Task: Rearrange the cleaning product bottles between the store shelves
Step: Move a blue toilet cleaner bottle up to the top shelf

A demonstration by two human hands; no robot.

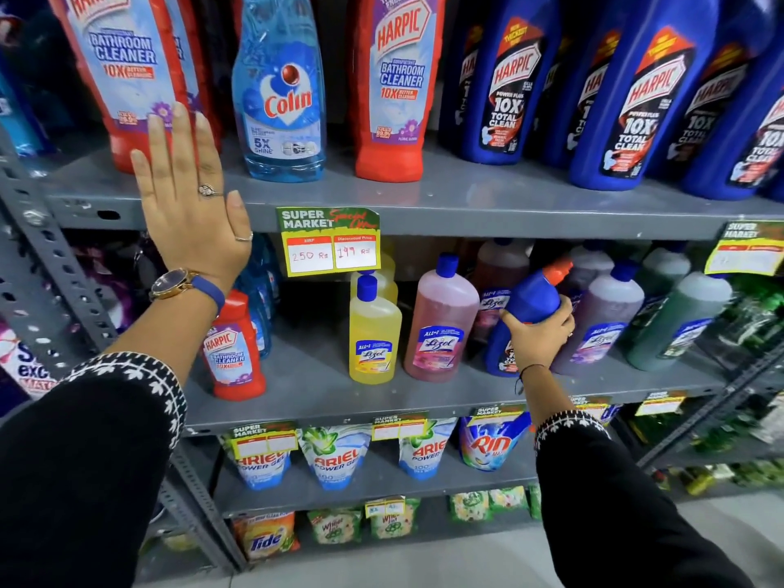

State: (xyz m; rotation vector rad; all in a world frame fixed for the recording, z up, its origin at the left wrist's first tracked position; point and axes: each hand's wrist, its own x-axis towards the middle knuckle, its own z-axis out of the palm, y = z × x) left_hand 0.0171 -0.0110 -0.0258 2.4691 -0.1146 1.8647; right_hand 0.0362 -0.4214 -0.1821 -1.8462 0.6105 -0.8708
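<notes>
My right hand (539, 333) grips a small blue Harpic bottle (535, 294) with an orange cap, tilted on the middle shelf (322, 375) among the Lizol bottles. My left hand (191, 201) is open, fingers spread, raised flat in front of the upper shelf edge (466, 214) and a large red Harpic bathroom cleaner (127, 70). On the upper shelf stand a blue Colin spray refill (280, 99), another red Harpic (394, 91) and several big blue Harpic bottles (500, 87). A small red Harpic (231, 354), a yellow Lizol (373, 333) and a pink Lizol (439, 324) stand on the middle shelf.
A price tag (329, 244) hangs from the upper shelf edge. Purple and green Lizol bottles (602, 324) fill the middle shelf's right side. Ariel and Rin pouches (335, 456) line the shelf below, Tide packs (265, 536) the lowest. A grey slotted upright (46, 248) borders the left.
</notes>
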